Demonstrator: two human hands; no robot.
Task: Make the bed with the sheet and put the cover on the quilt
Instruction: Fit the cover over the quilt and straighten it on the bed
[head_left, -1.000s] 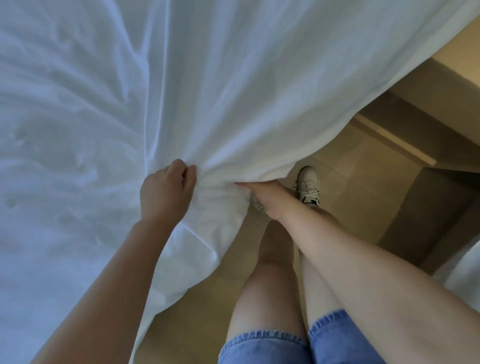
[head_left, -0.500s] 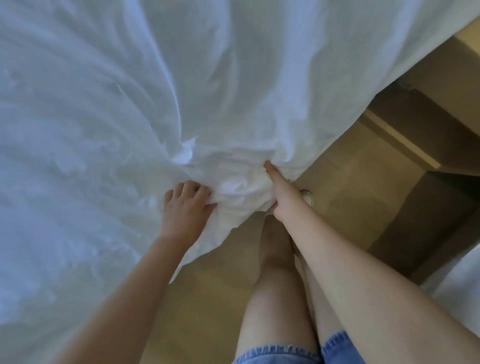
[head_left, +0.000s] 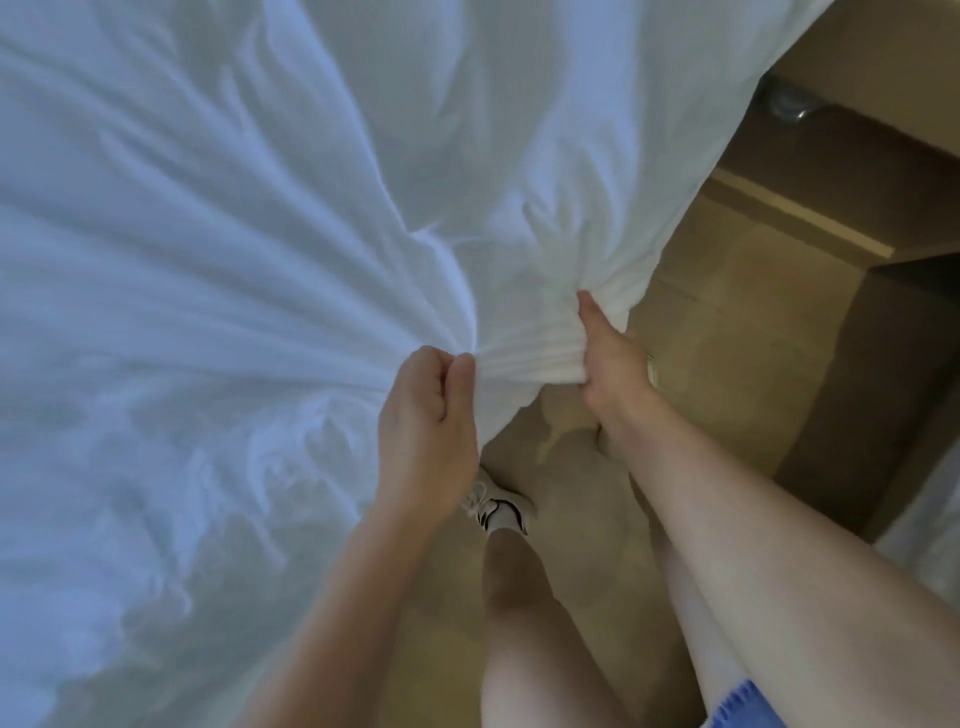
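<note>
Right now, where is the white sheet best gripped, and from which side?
At the sheet's bunched corner, coming from the floor side. The folds gather there into a thick ridge between the left hand and right hand, which both grip it.

Bedding (head_left: 234, 260) in my grip: plain white, no pattern; blue-grey cast toward left, warmer white toward far right.
Floor (head_left: 727, 364): tan, plain.
My shoe (head_left: 498, 512): white, black markings.
My shorts (head_left: 904, 706), near right: blue denim.
Cabinet (head_left: 857, 171), far right: dark brown; pale tan strip (head_left: 800, 213) along edge.
</note>
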